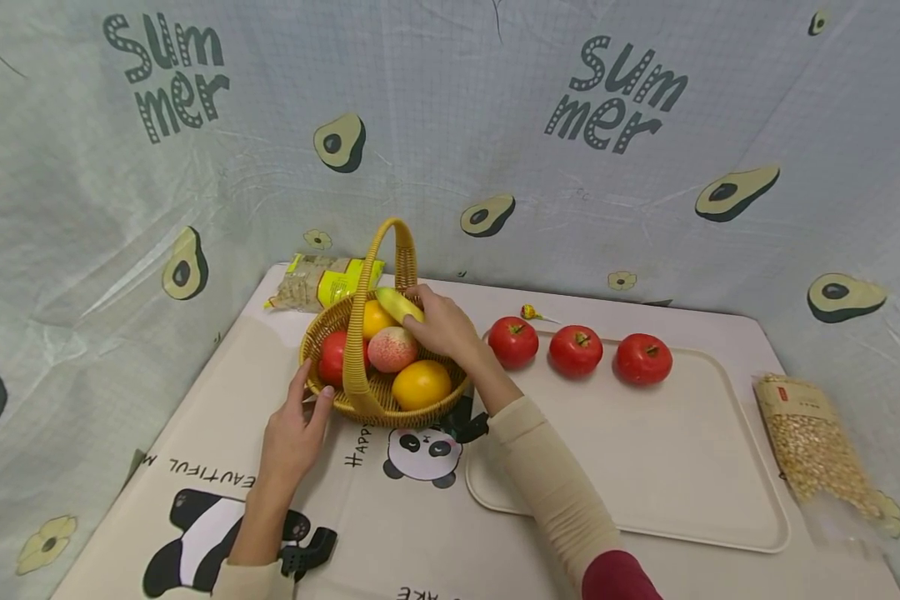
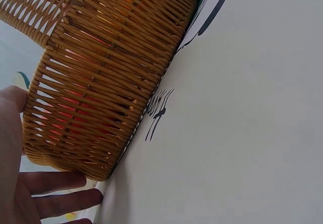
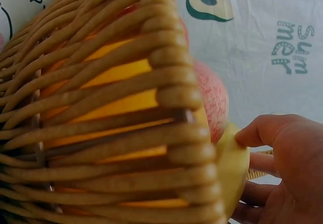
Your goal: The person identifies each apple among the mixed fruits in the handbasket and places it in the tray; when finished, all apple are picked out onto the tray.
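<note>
In the head view, a yellow wicker basket [image 1: 356, 412] with a tall arched handle holds a red fruit [image 1: 333, 358], a peach [image 1: 392, 348] and two orange fruits [image 1: 422, 385]. My right hand [image 1: 441, 321] pinches a yellow banana [image 1: 399, 306] at the basket's back right side. The right wrist view shows the thumb and fingers on the banana [image 3: 233, 168], beside the rim. At the basket's left end, my left hand [image 1: 294, 433] rests with its thumb spread from its fingers. In the left wrist view, its extended fingers [image 2: 70, 204] lie against the basket's end [image 2: 91, 113].
Three red tomatoes [image 1: 576, 351] sit along the back of a cream tray [image 1: 622, 458] on the right. Behind them lies a lollipop [image 1: 529, 312]. A yellow-labelled bag [image 1: 318, 283] lies behind the basket, and a bag of grains [image 1: 813, 437] lies right of the tray.
</note>
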A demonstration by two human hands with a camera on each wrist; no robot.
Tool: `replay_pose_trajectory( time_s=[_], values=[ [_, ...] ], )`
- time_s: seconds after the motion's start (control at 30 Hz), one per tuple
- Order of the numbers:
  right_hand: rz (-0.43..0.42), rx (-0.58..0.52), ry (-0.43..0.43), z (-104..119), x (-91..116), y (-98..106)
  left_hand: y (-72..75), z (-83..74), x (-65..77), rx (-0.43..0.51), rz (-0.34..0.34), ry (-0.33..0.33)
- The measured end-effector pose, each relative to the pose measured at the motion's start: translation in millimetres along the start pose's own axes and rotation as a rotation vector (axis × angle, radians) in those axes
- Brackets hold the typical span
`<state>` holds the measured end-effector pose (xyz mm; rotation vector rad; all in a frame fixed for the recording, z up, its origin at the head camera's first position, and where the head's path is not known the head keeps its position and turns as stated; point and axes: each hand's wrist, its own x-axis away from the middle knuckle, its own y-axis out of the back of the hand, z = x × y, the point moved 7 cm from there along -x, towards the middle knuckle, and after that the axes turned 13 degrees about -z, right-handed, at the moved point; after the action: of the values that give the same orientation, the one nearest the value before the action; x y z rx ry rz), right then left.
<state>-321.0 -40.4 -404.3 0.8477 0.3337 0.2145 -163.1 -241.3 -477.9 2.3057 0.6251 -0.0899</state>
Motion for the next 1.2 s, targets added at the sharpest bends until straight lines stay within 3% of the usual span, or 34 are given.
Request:
replay_pose_trajectory(
  time_s=[0.33, 0.73, 0.97, 1.2],
  values=[
    [-0.002, 0.035, -0.004, -0.4, -0.5, 3.4, 0.5, 0.2, 0.3, -0.005, -0.002, 0.004],
    [-0.064, 0.049, 0.108, 19.7, -6.8, 13.2, 0.2, 0.0, 0.2, -0.003, 0.006, 0.016],
    [0.017, 0.088, 0.141, 38.8, -9.8, 2.1, -0.2, 0.4, -0.7, -0.014, 0.005, 0.016],
    [0.079, 0.195, 0.248, 58.8, -9.2, -14.9, 0.5, 0.6, -0.2, -0.016, 0.009, 0.015]
  ],
)
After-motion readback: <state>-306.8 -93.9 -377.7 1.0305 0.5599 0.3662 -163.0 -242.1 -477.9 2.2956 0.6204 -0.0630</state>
